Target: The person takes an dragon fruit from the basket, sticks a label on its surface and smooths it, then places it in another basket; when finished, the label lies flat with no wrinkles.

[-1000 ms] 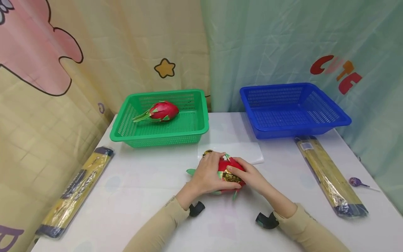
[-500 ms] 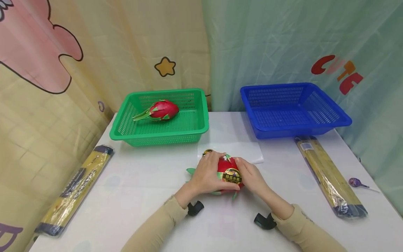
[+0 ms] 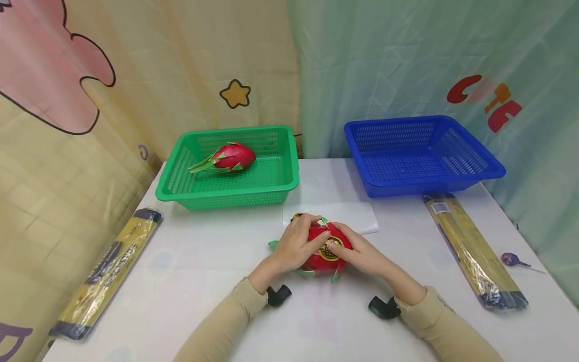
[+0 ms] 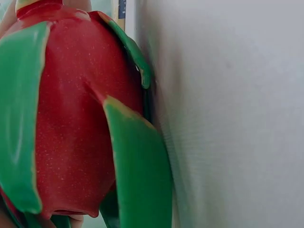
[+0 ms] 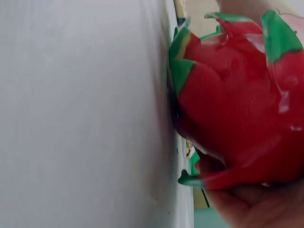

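A red dragon fruit (image 3: 318, 261) with green-tipped scales lies at the middle of the white table, between both hands. On its upper face is a round black-and-gold sticker (image 3: 326, 254). My left hand (image 3: 293, 246) grips the fruit from the left, thumb across its top at the sticker's edge. From the right, my right hand (image 3: 363, 251) holds it, its thumb pressing on the sticker. The left wrist view shows the fruit's red skin (image 4: 76, 123) and long green scales close up. In the right wrist view, fingers (image 5: 247, 204) curl beneath the fruit (image 5: 232, 99).
Behind the fruit lies a white sheet (image 3: 348, 216) with another round sticker (image 3: 297, 216). A green basket (image 3: 230, 197) holding a second dragon fruit (image 3: 235, 157) stands back left, a blue basket (image 3: 425, 187) back right. Wrapped yellow packages (image 3: 113, 271) (image 3: 475, 251) flank the table; a lollipop (image 3: 509, 259) lies far right.
The dragon fruit has turned a little, and its sticker now sits slightly further left. My left thumb has moved from below the sticker to its upper edge; my right thumb presses on it again.
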### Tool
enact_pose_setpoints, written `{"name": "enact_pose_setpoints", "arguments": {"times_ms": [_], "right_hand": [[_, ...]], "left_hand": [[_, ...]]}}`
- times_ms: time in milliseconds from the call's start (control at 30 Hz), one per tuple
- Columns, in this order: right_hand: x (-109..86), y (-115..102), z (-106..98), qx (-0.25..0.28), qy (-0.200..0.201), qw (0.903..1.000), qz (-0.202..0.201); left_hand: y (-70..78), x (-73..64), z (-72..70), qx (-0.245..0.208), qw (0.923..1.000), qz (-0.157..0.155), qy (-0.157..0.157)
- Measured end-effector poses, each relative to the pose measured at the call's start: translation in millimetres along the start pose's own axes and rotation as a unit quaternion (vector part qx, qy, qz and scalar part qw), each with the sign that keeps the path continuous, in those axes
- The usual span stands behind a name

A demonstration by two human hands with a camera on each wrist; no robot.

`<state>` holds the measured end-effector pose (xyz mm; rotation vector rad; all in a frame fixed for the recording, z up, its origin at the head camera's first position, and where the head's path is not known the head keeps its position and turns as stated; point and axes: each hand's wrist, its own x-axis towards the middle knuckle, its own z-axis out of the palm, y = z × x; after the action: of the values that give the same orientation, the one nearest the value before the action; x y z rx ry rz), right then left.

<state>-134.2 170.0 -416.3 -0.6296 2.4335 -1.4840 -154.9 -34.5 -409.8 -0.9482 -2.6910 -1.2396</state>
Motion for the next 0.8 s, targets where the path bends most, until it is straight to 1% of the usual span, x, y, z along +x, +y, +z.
{"name": "enact_pose_setpoints", "arguments": {"times_ms": [200,367,467,567,633,700,800], "right_hand": [[-0.5,0,8,-0.034,0.073,0.9961,-0.035],[-0.7,1,12,-0.064,0.110,0.9902,-0.057],[-0.3,0,13,-0.057,0.130,0.9881,-0.059],[0.8,0,14,-0.042,0.148,0.9864,-0.057],[1.4,0,14,-0.031,0.154,0.9862,-0.054],[1.6,0,13,-0.022,0.148,0.9872,-0.056],[2.1,2,11,0.001,0.114,0.9922,-0.049]], "left_hand": [[0.0,1.0,-0.7,0.004,1.0000,0.006,0.003],[0.5,1.4,-1.1,0.012,0.9997,0.015,0.015],[0.8,2.0,-1.1,0.017,0.9995,0.016,0.022],[0.3,2.4,-0.8,0.017,0.9994,0.010,0.028],[-0.7,2.1,-0.3,0.011,0.9994,0.006,0.032],[-2.6,1.9,0.4,0.005,0.9994,0.001,0.035],[-5.5,1.1,1.2,-0.001,0.9994,-0.002,0.034]]}}
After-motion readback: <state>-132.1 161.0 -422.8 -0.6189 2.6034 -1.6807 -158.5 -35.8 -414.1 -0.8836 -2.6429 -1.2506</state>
